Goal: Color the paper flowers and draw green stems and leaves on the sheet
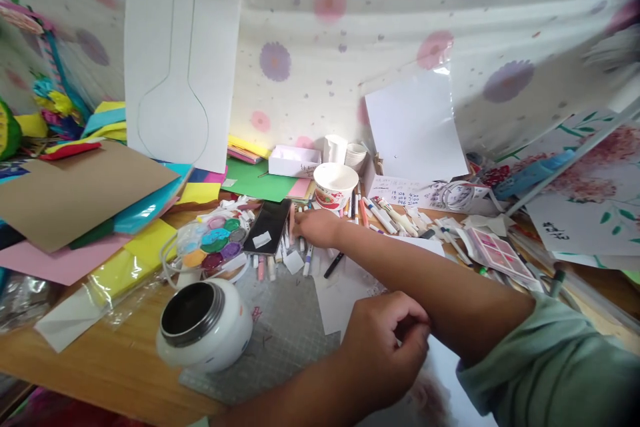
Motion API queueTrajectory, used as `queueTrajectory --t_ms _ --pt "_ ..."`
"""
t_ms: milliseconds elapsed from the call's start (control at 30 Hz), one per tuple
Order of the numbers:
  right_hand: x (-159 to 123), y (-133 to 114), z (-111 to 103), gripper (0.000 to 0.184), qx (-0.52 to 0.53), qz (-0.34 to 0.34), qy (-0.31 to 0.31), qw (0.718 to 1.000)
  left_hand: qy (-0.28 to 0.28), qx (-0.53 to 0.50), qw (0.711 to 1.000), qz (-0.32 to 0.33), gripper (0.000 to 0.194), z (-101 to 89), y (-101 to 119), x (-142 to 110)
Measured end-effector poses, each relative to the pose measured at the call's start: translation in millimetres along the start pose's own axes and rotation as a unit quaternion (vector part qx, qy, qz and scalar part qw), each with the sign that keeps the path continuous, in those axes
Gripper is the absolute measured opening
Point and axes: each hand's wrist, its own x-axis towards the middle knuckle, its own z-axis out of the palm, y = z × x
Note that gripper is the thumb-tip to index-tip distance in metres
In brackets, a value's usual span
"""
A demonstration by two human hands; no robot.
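My right hand (317,228) reaches across the desk among several markers (307,260), beside a dark phone-like slab (269,227) with a white sticker on it. Its fingers point down and are mostly hidden. A slim pinkish thing (293,221) stands against the fingertips; I cannot tell whether it is gripped. Nearer to me, my left hand (383,350) is curled with thumb and fingers together, and nothing shows in it. Under it lies white paper (445,380) with a blurred pinkish patch. A black pen (333,265) rests on another sheet below my right hand.
A white jar (225,333) with a dark opening stands front left on a grey cutting mat (285,320). Behind it sits a paint palette (215,240). A paper bowl (336,183) stands beyond my right hand. Coloured papers (90,187) fill the left; a pink palette (500,253) lies right.
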Motion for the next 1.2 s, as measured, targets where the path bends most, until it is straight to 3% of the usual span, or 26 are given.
queueTrajectory --t_ms 267,367,467,567,667,733,800,867,933,1033,1133,1200 --pt "-0.1 3.1 6.5 0.025 0.004 -0.044 0.042 0.998 -0.003 0.008 1.0 -0.002 0.023 -1.4 -0.1 -0.2" --pt "-8.7 8.4 3.9 0.028 0.031 -0.047 0.084 0.995 -0.005 0.004 1.0 -0.005 0.023 -2.6 -1.4 -0.2" --pt "-27.0 11.1 -6.6 0.024 0.069 -0.005 0.154 0.986 -0.004 -0.004 1.0 -0.013 0.024 -3.4 -3.5 0.6" --pt "-61.5 14.5 -19.3 0.025 0.097 0.065 0.244 0.963 0.013 -0.022 0.999 -0.031 0.025 -5.4 -8.5 3.4" --pt "-113.7 20.8 -23.8 0.024 0.108 0.111 0.306 0.939 0.066 -0.048 0.996 -0.046 0.028 -14.4 -17.4 10.1" --pt "-153.7 22.9 -19.3 0.022 0.159 0.106 0.347 0.918 0.134 -0.054 0.988 -0.052 0.034 -25.2 -24.0 17.0" --pt "-192.1 18.9 -10.7 0.021 0.244 0.071 0.339 0.906 0.18 -0.038 0.982 -0.047 0.036 -35.6 -28.6 23.9" --pt "-224.0 6.6 -1.0 0.019 0.266 0.069 0.297 0.914 0.153 -0.011 0.987 -0.041 0.037 -40.4 -29.3 27.7" --pt "-247.3 -12.3 7.8 0.019 0.256 0.102 0.244 0.93 0.058 0.032 0.997 -0.035 0.034 -37.2 -25.7 26.3" --pt "-269.9 -41.9 20.1 0.013 0.206 0.175 0.21 0.94 -0.072 0.118 0.99 -0.017 0.029 -23.9 -16.5 18.2" --pt "-286.4 -58.5 32.1 0.02 0.165 0.253 0.182 0.936 -0.122 0.184 0.975 -0.012 0.029 -14.7 -9.9 12.7" --pt "-295.4 -60.6 39.5 0.029 0.189 0.304 0.208 0.91 -0.127 0.208 0.97 -0.02 0.029 -13.5 -8.6 12.8"
